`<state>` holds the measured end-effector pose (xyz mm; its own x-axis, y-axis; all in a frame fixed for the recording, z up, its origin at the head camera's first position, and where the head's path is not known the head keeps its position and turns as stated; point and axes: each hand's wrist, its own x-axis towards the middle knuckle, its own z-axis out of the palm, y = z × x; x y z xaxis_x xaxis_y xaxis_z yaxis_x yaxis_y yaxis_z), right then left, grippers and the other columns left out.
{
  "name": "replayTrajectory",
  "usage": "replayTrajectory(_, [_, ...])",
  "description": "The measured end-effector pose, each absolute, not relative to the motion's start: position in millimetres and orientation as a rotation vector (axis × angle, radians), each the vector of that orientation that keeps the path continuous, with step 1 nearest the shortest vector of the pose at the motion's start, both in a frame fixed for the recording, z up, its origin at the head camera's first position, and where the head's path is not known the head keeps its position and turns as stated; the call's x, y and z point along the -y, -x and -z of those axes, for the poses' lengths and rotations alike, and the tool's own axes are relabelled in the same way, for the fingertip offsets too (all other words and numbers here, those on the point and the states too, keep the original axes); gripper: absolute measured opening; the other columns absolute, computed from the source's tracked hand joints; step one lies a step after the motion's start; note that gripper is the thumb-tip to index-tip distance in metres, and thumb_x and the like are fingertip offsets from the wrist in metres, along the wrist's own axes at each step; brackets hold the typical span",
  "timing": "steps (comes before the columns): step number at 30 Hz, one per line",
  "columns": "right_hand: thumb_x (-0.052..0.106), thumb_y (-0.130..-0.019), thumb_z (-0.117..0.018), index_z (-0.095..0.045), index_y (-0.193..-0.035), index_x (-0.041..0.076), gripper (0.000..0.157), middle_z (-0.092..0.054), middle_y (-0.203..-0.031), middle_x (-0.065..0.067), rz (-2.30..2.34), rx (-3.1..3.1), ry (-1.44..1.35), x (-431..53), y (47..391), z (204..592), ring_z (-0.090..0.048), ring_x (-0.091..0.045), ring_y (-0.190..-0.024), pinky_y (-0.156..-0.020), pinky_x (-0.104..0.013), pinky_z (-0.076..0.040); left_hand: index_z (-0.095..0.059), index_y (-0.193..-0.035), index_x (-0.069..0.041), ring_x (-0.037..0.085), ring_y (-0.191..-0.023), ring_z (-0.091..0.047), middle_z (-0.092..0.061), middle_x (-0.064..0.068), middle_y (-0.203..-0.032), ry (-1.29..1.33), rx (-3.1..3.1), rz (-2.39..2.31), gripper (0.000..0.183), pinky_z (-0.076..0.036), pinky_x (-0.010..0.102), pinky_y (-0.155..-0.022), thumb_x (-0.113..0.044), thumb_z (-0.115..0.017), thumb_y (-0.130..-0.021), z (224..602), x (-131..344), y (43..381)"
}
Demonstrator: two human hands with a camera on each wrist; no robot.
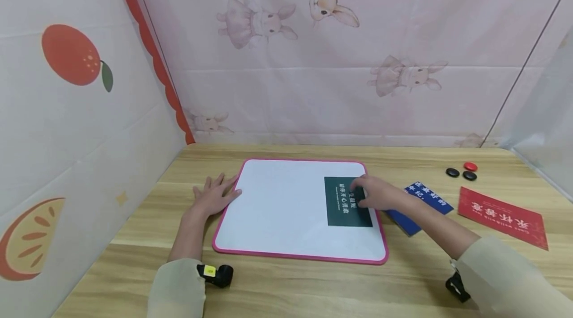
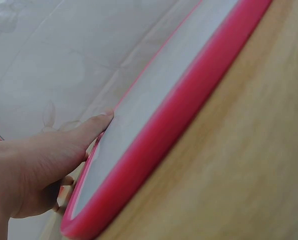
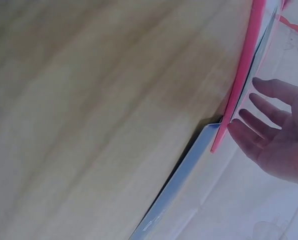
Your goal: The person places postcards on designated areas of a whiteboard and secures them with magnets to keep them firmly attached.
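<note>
A whiteboard point(image 1: 277, 208) with a pink frame lies flat on the wooden table. My left hand point(image 1: 211, 200) rests at its left edge, fingers spread on the table side and the thumb on the board's rim, as the left wrist view also shows. On the right part of the board lies a dark green card point(image 1: 336, 216) with white writing. My right hand point(image 1: 379, 193) is over this card's right side, its fingertips at the card and partly covering the writing. In the right wrist view the fingers point(image 3: 274, 90) are apart and loosely bent, with nothing between them.
Right of the board lies a blue card point(image 1: 431, 197), partly hidden by the right forearm. Farther right is a red card point(image 1: 503, 218). Behind it sit a red round piece point(image 1: 470, 165) and two black round pieces point(image 1: 452, 172). A printed curtain point(image 1: 286, 99) hangs behind the table.
</note>
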<state>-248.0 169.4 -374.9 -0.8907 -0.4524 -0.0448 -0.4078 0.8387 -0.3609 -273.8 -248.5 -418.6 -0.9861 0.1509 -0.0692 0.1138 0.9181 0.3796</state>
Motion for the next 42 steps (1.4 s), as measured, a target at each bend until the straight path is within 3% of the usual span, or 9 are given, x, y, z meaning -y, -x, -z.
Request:
replayTrajectory(36, [0.007, -0.081, -0.068, -0.061, -0.111, 0.003, 0.031, -0.052, -0.115, -0.023, 0.476, -2.919, 0.589, -167, 242, 375, -0.051, -0.032, -0.096, -0.083, -0.046, -0.048, -0.024, -0.147, -0.019, 0.049, -0.131, 0.006, -0.008, 0.024, -0.149, -0.202, -2.985, -0.585, 0.068, 0.013, 0.068, -0.093, -0.056, -0.039, -0.091, 416, 248, 273])
replayTrajectory(42, [0.009, -0.082, -0.067, -0.062, -0.110, 0.000, 0.030, -0.058, -0.110, -0.022, 0.443, -2.979, 0.594, -174, 244, 364, -0.056, -0.028, -0.087, -0.079, -0.044, -0.050, -0.025, -0.146, -0.019, 0.049, -0.131, 0.007, -0.008, 0.024, -0.149, -0.207, -2.983, -0.593, 0.068, 0.013, 0.068, -0.093, -0.056, -0.040, -0.091, 417, 248, 273])
